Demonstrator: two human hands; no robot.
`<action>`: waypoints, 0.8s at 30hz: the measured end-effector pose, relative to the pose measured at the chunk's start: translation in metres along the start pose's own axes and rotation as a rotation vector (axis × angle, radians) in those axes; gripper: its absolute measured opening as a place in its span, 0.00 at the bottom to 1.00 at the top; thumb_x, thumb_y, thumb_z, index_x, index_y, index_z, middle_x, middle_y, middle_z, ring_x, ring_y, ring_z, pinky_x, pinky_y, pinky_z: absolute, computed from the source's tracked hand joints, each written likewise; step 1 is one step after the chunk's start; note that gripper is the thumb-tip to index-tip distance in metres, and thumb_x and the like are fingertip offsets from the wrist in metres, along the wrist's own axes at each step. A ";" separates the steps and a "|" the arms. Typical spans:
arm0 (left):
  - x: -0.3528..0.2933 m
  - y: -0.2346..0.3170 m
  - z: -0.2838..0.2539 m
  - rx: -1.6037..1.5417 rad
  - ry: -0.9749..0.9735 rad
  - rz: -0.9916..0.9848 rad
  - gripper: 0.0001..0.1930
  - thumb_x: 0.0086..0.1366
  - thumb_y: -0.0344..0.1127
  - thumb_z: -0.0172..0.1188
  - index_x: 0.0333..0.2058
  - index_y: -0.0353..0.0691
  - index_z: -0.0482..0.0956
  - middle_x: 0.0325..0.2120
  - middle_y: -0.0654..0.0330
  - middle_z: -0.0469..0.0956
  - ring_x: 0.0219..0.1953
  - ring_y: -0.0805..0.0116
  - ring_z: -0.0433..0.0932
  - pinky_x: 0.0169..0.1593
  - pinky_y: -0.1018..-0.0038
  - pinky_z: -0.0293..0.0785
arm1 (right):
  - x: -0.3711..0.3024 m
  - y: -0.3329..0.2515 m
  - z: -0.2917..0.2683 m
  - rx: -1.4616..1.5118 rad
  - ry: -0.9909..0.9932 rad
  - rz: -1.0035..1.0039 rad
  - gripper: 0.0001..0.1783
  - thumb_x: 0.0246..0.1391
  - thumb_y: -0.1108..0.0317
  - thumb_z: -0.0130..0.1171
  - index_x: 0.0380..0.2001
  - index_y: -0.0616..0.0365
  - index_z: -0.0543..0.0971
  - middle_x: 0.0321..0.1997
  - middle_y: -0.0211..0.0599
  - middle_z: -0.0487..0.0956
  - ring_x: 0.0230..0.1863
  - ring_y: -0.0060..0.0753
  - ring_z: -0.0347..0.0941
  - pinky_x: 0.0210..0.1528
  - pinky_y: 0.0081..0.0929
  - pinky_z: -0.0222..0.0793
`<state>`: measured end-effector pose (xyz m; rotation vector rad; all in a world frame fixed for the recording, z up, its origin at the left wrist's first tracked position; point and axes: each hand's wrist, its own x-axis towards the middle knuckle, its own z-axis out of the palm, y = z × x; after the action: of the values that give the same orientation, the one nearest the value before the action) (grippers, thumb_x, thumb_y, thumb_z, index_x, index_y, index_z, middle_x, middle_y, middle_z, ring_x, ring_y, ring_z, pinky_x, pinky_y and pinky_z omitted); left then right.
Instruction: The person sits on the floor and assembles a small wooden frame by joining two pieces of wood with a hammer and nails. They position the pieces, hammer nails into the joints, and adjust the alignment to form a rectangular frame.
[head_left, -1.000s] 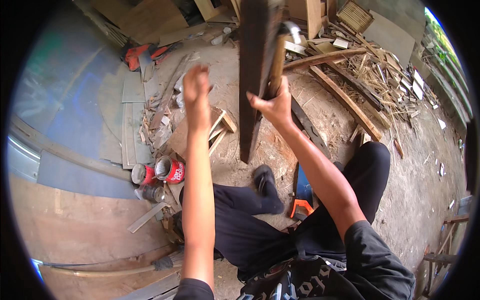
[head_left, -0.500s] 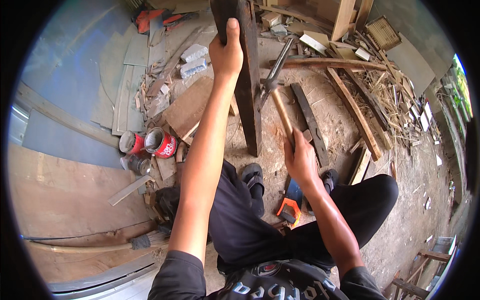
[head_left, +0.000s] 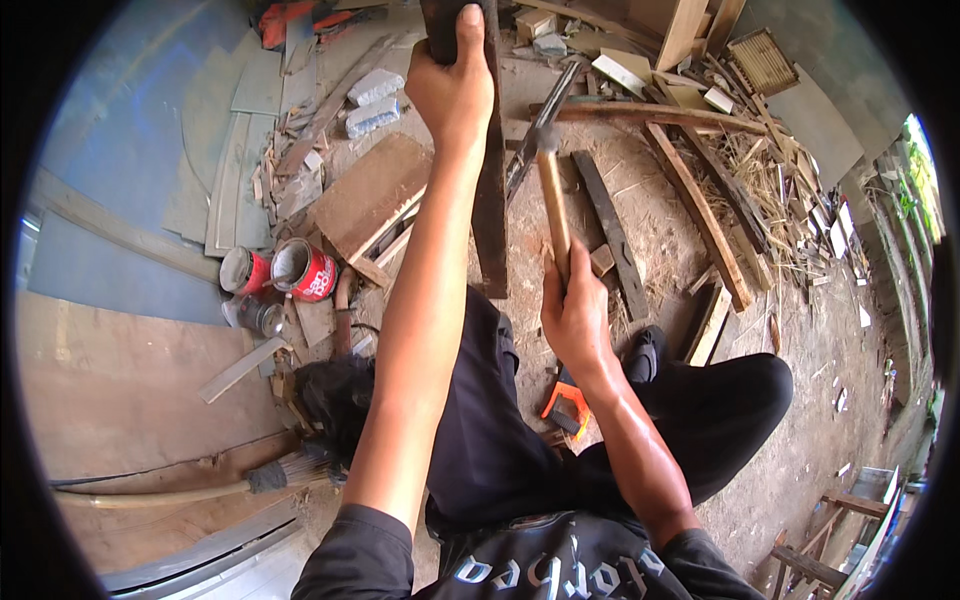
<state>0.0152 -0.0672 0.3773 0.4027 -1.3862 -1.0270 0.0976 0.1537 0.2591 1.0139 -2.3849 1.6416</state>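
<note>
My left hand [head_left: 455, 85] is wrapped round the upper part of a long dark wooden beam [head_left: 490, 215], its thumb lying along the wood. The beam stands steeply in front of me, its lower end near my left knee. In my right hand [head_left: 578, 310] is a hammer [head_left: 556, 200], gripped low on its pale wooden handle with the blurred head pointing away from me. A long dark metal piece [head_left: 562, 95] shows right at the hammer's head; I cannot tell whether it is part of it. An orange-handled saw [head_left: 567, 410] lies on the floor between my legs.
Two red cans [head_left: 307, 270] and a glass jar [head_left: 262, 318] stand at left, near a brown board [head_left: 372, 190]. Loose timbers [head_left: 698, 210] and scrap wood lie right and ahead. A broom [head_left: 280, 474] rests at lower left. Whitish blocks [head_left: 374, 100] lie beyond the board.
The hammer and my right hand have moved slightly up and left, the handle now more upright. My left leg has shifted, and my left foot is now hidden. The whole view has shifted slightly.
</note>
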 end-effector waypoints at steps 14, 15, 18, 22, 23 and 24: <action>-0.020 0.023 0.001 0.062 0.015 -0.003 0.36 0.63 0.64 0.63 0.37 0.24 0.78 0.32 0.48 0.83 0.36 0.60 0.82 0.44 0.67 0.76 | -0.018 0.020 0.016 -0.050 -0.152 0.147 0.13 0.64 0.73 0.54 0.48 0.63 0.64 0.26 0.68 0.76 0.32 0.73 0.75 0.25 0.55 0.65; -0.022 0.022 0.000 0.078 0.013 -0.016 0.37 0.64 0.64 0.61 0.38 0.24 0.79 0.35 0.47 0.84 0.38 0.61 0.82 0.46 0.68 0.75 | -0.017 0.017 0.012 -0.023 -0.150 0.169 0.13 0.64 0.72 0.54 0.48 0.63 0.65 0.26 0.68 0.76 0.32 0.73 0.75 0.25 0.55 0.65; -0.014 0.017 -0.005 0.087 0.000 -0.009 0.37 0.64 0.65 0.61 0.37 0.24 0.79 0.32 0.49 0.84 0.37 0.62 0.82 0.45 0.68 0.76 | -0.014 0.008 0.005 0.049 -0.094 0.213 0.13 0.64 0.72 0.54 0.49 0.62 0.66 0.25 0.66 0.76 0.32 0.73 0.75 0.25 0.54 0.66; -0.013 0.013 -0.002 0.065 0.013 0.024 0.38 0.59 0.67 0.66 0.34 0.27 0.75 0.26 0.49 0.81 0.31 0.59 0.83 0.38 0.66 0.78 | -0.024 0.015 0.021 0.067 -0.034 0.163 0.14 0.64 0.72 0.54 0.49 0.63 0.65 0.24 0.65 0.76 0.31 0.74 0.75 0.25 0.55 0.67; -0.013 0.014 0.000 0.083 0.024 0.027 0.38 0.60 0.67 0.64 0.34 0.26 0.76 0.28 0.49 0.82 0.33 0.60 0.82 0.40 0.67 0.77 | -0.033 0.044 0.030 -0.022 -0.131 0.103 0.16 0.64 0.72 0.53 0.52 0.64 0.65 0.24 0.64 0.76 0.29 0.74 0.75 0.26 0.56 0.67; -0.013 0.013 -0.001 0.106 0.038 0.027 0.39 0.62 0.68 0.62 0.35 0.26 0.77 0.29 0.50 0.82 0.34 0.61 0.82 0.42 0.67 0.77 | -0.031 0.043 0.027 0.002 -0.153 0.122 0.19 0.65 0.72 0.52 0.55 0.66 0.63 0.25 0.65 0.77 0.28 0.74 0.75 0.26 0.58 0.66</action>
<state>0.0224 -0.0507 0.3789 0.4783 -1.4119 -0.9215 0.1054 0.1546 0.2004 1.0496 -2.5915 1.6619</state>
